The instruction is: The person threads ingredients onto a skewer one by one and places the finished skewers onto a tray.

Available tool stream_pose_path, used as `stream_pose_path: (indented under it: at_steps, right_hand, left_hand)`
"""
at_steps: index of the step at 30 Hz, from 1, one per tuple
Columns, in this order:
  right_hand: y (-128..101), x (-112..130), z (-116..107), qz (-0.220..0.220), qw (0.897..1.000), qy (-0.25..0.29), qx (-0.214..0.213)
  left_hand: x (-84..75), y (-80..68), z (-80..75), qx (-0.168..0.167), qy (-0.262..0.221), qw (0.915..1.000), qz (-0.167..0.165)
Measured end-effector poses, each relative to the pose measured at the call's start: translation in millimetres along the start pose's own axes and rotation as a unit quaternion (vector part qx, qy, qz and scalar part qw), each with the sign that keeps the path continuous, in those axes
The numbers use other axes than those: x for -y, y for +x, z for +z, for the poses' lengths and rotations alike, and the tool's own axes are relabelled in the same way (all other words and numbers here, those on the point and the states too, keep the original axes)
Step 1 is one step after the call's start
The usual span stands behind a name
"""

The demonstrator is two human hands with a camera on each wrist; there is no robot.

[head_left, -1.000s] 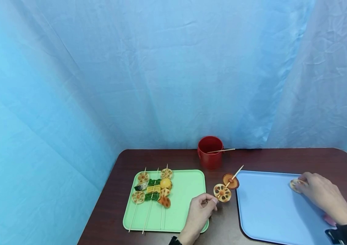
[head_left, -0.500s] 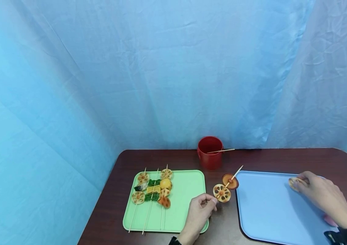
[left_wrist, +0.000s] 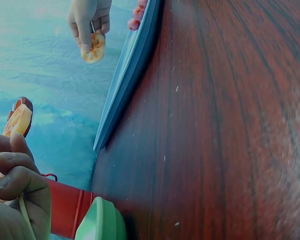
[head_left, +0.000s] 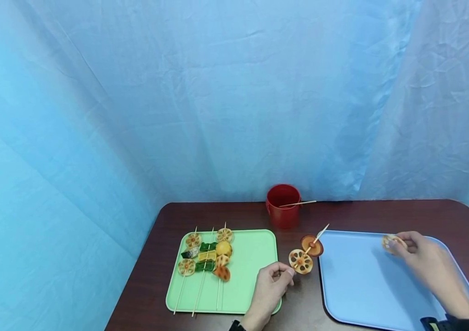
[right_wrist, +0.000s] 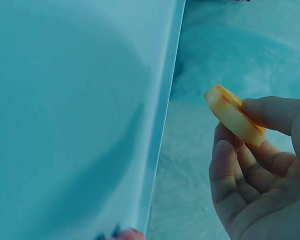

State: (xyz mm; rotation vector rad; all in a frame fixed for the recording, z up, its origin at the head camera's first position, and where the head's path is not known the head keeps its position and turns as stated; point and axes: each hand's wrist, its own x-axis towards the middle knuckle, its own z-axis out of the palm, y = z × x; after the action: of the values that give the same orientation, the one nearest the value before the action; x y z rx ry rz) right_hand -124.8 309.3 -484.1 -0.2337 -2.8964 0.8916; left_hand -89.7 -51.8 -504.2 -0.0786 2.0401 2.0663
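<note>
In the head view my left hand [head_left: 270, 287] pinches a wooden skewer [head_left: 324, 228], its tip slanting up to the right. A lotus root slice [head_left: 301, 262] and a brown-rimmed mushroom slice [head_left: 315, 247] are threaded on it. The skewer's lower part lies inside that hand; a bit shows at the palm in the left wrist view. Above the blue tray [head_left: 354, 276], my right hand [head_left: 430, 264] holds another lotus root slice [right_wrist: 235, 116] between thumb and fingers. The two hands are well apart.
A green tray [head_left: 255, 250] on the left holds several loaded skewers [head_left: 206, 256]. Behind, between the trays, stands a red cup [head_left: 285, 217] with a bare stick [head_left: 306, 202] across its rim. Pinkish round pieces [left_wrist: 134, 23] sit at the blue tray in the left wrist view.
My right hand has lifted the lotus root slice off the blue tray and moved slightly left. The left hand and its skewer have hardly moved.
</note>
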Motion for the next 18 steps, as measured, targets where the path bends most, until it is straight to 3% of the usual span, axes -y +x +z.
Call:
stream_pose_path:
  at_steps: [10,18]
  right_hand:
    - [-9,16,16,-0.013,0.997,0.074,-0.015]
    - [-9,35,29,0.032,0.989,0.142,0.021]
  left_hand:
    - [3.5,-0.2,0.8,0.012,0.005,0.9998,0.012]
    - [4.6,-2.2,0.1,0.032,0.015,0.9991,0.023]
